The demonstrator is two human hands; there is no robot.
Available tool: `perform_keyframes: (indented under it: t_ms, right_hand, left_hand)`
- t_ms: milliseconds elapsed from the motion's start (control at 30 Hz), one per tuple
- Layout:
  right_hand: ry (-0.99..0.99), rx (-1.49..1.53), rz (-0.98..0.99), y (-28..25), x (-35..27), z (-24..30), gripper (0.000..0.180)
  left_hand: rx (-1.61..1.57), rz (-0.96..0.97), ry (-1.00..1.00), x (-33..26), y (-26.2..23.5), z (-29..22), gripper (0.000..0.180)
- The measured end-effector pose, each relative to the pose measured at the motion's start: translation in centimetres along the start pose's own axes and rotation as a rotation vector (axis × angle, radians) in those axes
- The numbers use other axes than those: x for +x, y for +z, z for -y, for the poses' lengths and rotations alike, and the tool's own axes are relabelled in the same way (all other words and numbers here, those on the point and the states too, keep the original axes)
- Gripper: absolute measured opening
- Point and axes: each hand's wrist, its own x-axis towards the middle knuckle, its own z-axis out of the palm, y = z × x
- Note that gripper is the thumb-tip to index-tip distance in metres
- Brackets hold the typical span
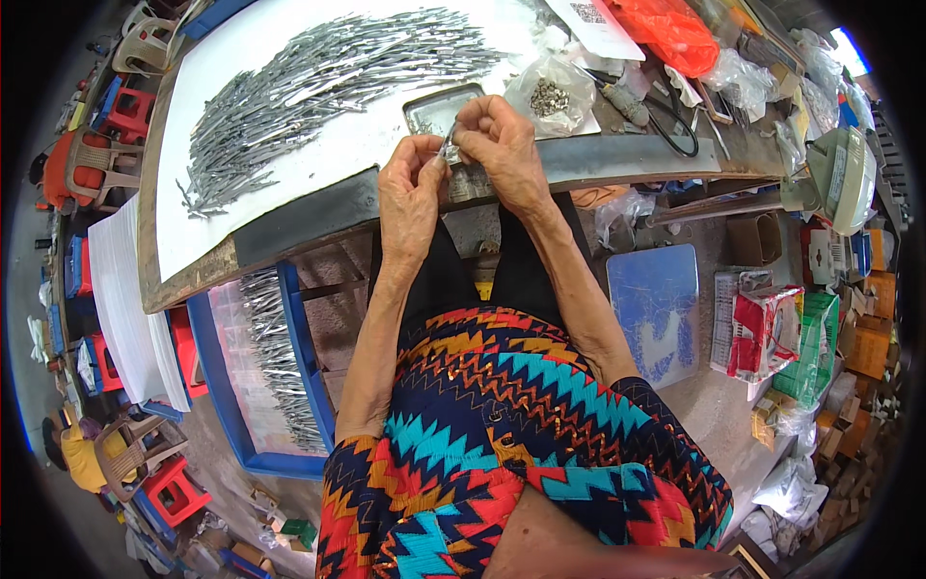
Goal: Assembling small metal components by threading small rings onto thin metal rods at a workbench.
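Note:
Over the table's front edge, my left hand (409,198) and my right hand (503,150) meet with fingertips pinched together. Between them shows a small thin metal piece (447,146), mostly covered by the fingers; its exact shape is too small to tell. Just beyond the hands lies a shallow metal tray (411,118), partly hidden by my right hand. To the right of it sits a clear plastic bag (579,94) holding small shiny metal parts (550,97). A wide heap of thin grey metal strips (328,72) is spread over the white sheet (188,232) at the left.
A blue bin (224,386) with more metal strips stands below the table at left. On the table's right are an orange-red plastic bag (666,34), a black cable (687,135) and a tool handle (625,104). A blue board (654,309) lies lower right, near baskets (815,352).

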Motion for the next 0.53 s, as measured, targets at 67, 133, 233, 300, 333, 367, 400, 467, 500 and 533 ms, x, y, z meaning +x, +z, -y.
perform_keyframes:
  t_ms: [67, 133, 233, 300, 333, 367, 400, 467, 500, 533]
  right_hand:
    - [-0.018, 0.089, -0.005, 0.0, 0.0, 0.0, 0.017]
    - [-0.019, 0.085, 0.003, 0.0, 0.1, -0.5, 0.018]
    - [-0.014, 0.069, 0.040, -0.1, 0.1, -0.9, 0.021]
    - [-0.016, 0.057, 0.069, -0.2, 0.0, -0.9, 0.022]
    - [-0.017, 0.057, 0.066, -0.2, 0.1, -0.9, 0.022]
    - [0.012, 0.137, 0.055, -0.1, 0.2, -1.0, 0.020]
    - [0.041, 0.218, 0.044, -0.2, 0.3, -1.0, 0.019]
    - [0.052, 0.227, 0.049, -0.4, 0.5, -1.2, 0.019]
    - [0.064, 0.236, 0.057, -0.5, 0.6, -1.2, 0.018]
    - [0.054, 0.245, 0.082, -0.6, 0.7, -1.3, 0.018]
  left_hand:
    - [-0.111, 0.024, -0.063, 0.0, -0.1, -0.2, 0.014]
    - [-0.223, 0.046, -0.127, 0.1, -0.3, -0.2, 0.013]
    - [-0.312, 0.037, -0.182, 0.3, -0.5, 0.2, 0.013]
    - [-0.309, 0.030, -0.179, 0.3, -0.1, 0.0, 0.012]
    - [-0.303, 0.015, -0.175, 0.3, 0.0, -0.1, 0.011]
    - [-0.302, 0.018, -0.175, 0.3, 0.0, -0.2, 0.011]
    - [-0.324, 0.030, -0.162, 0.3, 0.0, -0.3, 0.011]
    - [-0.347, 0.045, -0.149, 0.3, 0.0, -0.5, 0.011]
    - [-0.305, 0.046, -0.163, 0.4, 0.0, -0.7, 0.012]
    - [-0.263, 0.044, -0.177, 0.4, -0.1, -0.8, 0.013]
